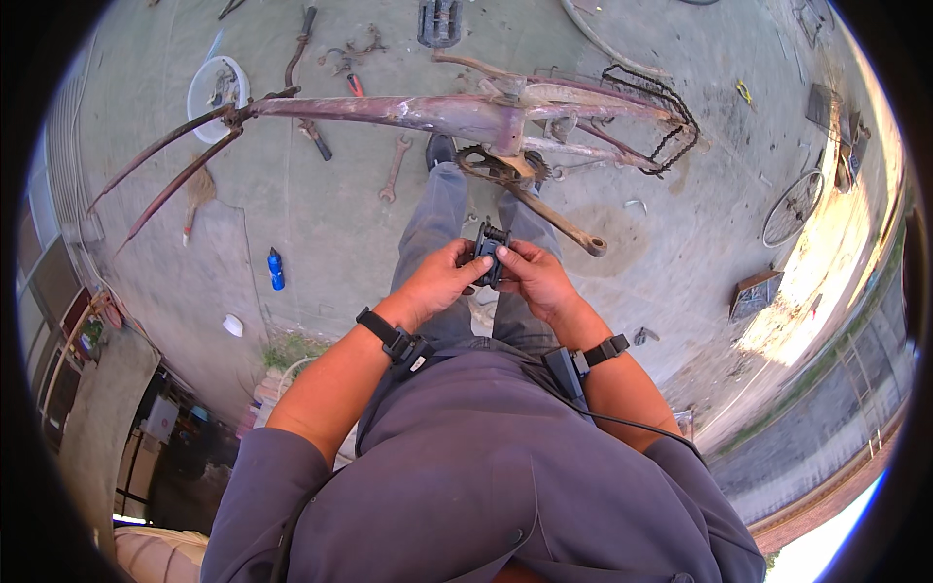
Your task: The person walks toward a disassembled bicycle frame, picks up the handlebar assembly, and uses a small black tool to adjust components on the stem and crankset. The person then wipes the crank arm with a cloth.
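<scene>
Both my hands hold a black bicycle pedal (492,247) in front of my legs. My left hand (449,272) grips its left side, thumb pressed on the body. From the right, my right hand (533,276) closes on the other side, its thumb near the middle. Fingers under the pedal are partly hidden. Just beyond lies an old, worn bicycle frame (428,113) with its fork pointing left. Its crank arm (564,222) reaches toward my right hand, and a chainring (486,165) sits at the bottom bracket. A rusty chain (671,92) loops around the frame's right end.
Another pedal (440,23) lies beyond the frame. A wrench (395,167), a hammer-like tool (316,139) and a red-handled tool (356,85) are on the ground. At left are a white bucket (202,97), a brush (199,194) and a blue bottle (276,269). A wheel (792,209) lies right.
</scene>
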Demonstrator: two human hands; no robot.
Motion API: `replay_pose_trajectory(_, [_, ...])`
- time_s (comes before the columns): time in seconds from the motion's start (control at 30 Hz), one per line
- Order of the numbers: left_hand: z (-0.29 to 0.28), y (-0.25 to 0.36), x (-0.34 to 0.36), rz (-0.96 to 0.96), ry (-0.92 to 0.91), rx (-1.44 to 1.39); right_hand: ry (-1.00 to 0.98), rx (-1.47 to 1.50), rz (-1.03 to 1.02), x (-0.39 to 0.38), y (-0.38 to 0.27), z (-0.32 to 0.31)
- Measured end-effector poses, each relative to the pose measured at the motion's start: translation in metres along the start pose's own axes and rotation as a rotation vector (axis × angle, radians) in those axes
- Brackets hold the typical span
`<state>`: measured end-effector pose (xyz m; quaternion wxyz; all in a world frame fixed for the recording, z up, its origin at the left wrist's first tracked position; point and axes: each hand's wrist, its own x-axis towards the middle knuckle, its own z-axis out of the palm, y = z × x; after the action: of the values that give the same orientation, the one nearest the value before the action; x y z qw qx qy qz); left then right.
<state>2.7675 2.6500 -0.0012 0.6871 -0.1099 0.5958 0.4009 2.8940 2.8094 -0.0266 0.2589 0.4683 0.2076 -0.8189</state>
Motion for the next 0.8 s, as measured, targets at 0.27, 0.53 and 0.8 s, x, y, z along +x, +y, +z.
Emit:
replay_pose_trajectory(0.27, [-0.011,-0.003,-0.006,0.043,0.055,-0.050,0.001,-0.033,-0.061,0.006,0.000,0.018])
replay_pose_trajectory(0.53, [-0.042,-0.020,-0.005,0.123,0.126,-0.016,-0.040,-0.137,-0.023,0.020,-0.002,0.042])
replay_pose_trajectory(0.8, [-0.089,-0.023,-0.011,0.043,0.244,-0.194,0.018,-0.264,0.035,0.036,0.001,0.068])
